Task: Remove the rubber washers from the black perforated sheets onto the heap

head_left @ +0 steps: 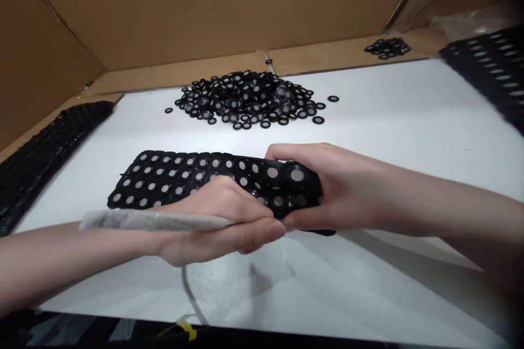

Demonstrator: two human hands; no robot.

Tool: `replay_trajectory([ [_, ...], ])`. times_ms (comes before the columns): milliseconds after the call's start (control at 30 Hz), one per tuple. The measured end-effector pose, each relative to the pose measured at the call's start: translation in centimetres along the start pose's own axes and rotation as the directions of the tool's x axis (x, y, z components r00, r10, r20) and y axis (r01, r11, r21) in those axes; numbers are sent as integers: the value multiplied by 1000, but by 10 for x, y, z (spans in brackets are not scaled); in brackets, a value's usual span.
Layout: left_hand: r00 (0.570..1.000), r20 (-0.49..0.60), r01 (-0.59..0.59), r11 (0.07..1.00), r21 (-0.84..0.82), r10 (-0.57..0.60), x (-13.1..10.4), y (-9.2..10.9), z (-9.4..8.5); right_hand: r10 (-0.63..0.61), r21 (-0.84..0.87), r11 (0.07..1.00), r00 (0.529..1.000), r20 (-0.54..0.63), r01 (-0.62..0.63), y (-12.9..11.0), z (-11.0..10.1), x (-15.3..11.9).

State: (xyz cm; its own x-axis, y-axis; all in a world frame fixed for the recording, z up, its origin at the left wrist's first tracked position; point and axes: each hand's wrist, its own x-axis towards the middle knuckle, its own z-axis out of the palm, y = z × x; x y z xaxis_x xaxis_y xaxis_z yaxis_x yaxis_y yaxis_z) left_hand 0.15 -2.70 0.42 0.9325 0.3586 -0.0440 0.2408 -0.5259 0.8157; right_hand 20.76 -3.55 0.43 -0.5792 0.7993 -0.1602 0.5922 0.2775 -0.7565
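A flexible black sheet carries rows of raised black rings with pale grey centres, lying on the white table top. My right hand wraps round its right end, thumb and fingers on opposite edges, and that end bulges upward. My left hand is closed on a slim, pen-like tool whose handle is wrapped in whitish film. Its handle points left over my wrist; the working tip is hidden by my fingers. That hand is over the sheet's near edge, with its fingertips close to my right hand.
Behind the sheet lies a heap of loose black rings with grey centres. A smaller pile sits at the back right. Black sheets lie at the left and right. Cardboard walls enclose the back and left.
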Motion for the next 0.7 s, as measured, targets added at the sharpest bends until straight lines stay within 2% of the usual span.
replay_trajectory([
  [67, 998, -54, -17, 994, -112, 11, 0, -1, -1, 12, -45, 999, 1000, -7, -12, 0, -3, 1],
  [167, 990, -132, 17, 977, -213, -46, 2, -3, -10, 25, -155, 988, 1000, -6, -25, 6, -14, 1],
  [233, 969, -230, 53, 985, -164, -90, 4, -6, -17, 13, -230, 973, 999, -38, -22, 12, -22, 1],
  [367, 922, -380, 61, 997, -45, -74, 10, -15, -26, -29, -312, 950, 984, -174, -27, 19, -28, 7],
  [500, 921, -371, 88, 990, -107, -122, 13, -28, -27, -132, -461, 887, 943, -305, -25, 17, -18, 22],
  [600, 928, -346, 71, 978, -199, -138, 14, -37, -31, -174, -469, 883, 915, -363, -18, 13, -14, 32],
  [700, 946, -290, 82, 974, -212, -142, 13, -37, -35, -72, -353, 935, 956, -286, -35, 11, -20, 31],
])
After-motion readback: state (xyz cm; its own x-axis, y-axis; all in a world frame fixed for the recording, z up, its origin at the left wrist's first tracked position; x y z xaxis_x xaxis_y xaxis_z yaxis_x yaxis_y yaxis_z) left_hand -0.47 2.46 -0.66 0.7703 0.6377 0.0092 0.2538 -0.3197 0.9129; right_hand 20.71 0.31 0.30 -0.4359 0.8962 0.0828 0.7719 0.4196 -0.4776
